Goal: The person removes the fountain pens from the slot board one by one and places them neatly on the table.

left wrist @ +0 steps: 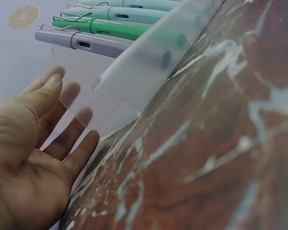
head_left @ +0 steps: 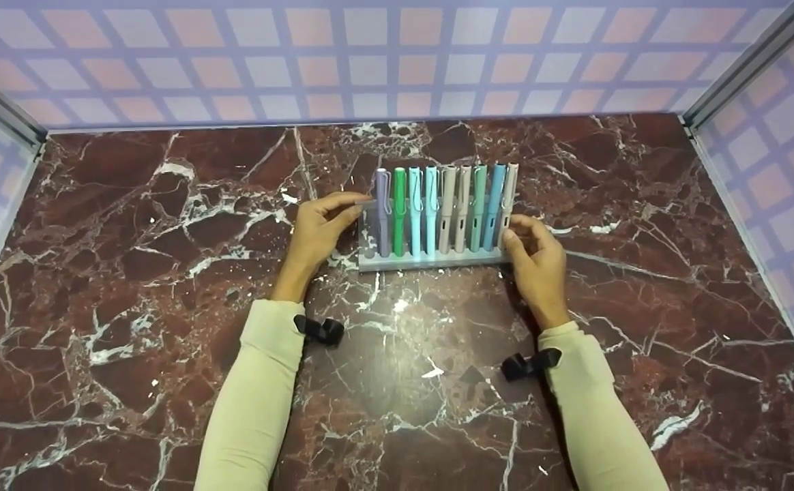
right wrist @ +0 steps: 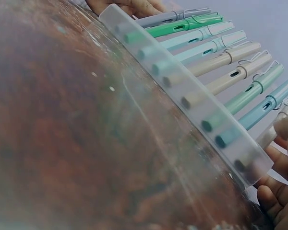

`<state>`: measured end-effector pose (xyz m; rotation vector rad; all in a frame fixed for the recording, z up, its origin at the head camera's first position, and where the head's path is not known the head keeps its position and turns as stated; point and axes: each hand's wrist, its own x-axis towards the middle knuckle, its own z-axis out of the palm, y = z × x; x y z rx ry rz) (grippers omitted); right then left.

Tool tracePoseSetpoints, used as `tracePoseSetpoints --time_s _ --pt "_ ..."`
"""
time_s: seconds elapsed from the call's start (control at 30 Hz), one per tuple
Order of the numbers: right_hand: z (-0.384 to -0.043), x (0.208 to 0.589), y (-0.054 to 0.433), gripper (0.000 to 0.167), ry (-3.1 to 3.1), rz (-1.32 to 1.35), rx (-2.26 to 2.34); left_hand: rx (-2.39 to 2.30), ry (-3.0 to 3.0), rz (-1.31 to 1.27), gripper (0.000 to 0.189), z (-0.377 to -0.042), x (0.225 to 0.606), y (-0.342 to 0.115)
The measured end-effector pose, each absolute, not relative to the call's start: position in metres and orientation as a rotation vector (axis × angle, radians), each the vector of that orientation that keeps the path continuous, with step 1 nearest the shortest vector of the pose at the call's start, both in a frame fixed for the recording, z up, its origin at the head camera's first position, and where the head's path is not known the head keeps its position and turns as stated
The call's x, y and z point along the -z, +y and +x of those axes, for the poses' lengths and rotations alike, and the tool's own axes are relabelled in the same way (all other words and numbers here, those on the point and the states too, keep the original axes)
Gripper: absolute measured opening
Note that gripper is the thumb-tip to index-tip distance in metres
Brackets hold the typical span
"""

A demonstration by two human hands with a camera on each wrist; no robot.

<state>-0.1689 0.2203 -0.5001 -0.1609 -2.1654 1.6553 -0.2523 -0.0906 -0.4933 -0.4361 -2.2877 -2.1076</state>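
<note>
Evidently the work centres on the clear pen stand (head_left: 397, 264), set toward the far middle of the tabletop (head_left: 131, 341), a touch right of centre. Nine pens (head_left: 464, 211) stand in it in one row, clips uppermost, from a lavender pen (head_left: 382, 211) at the left end to a beige pen (head_left: 509, 198) at the right.

Right grip (head_left: 540, 262): grasping the stand's right end, thumb in front by the beige pen, fingers behind. Left grip (head_left: 315, 225): at the left edge, fingers behind the clear panel, thumb nearer the front; whether it pinches or merely touches, we cannot tell.

We read the step as steadying or squaring the loaded stand, not filling it: no loose pens in view, both ends attended. Whether the base bears its full weight on the tabletop, we cannot make out.

Next move, in our judgement: keep both ends level and shift them together, or settle the stand and let go gently. A lopsided tug could set the pens rattling or tip one out.
</note>
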Motion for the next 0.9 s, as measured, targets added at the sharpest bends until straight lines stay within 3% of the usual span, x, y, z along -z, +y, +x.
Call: tracePoseSetpoints --time_s 0.5,0.9 --pt "-0.168 0.503 0.225 0.021 -2.344 -0.135 -1.497 2.094 -2.305 -0.416 0.021 -0.252 0.496 -0.091" --pt "-0.167 0.501 0.226 0.021 -2.35 -0.158 -1.489 2.095 -2.378 -0.367 0.022 -0.241 0.477 -0.089"
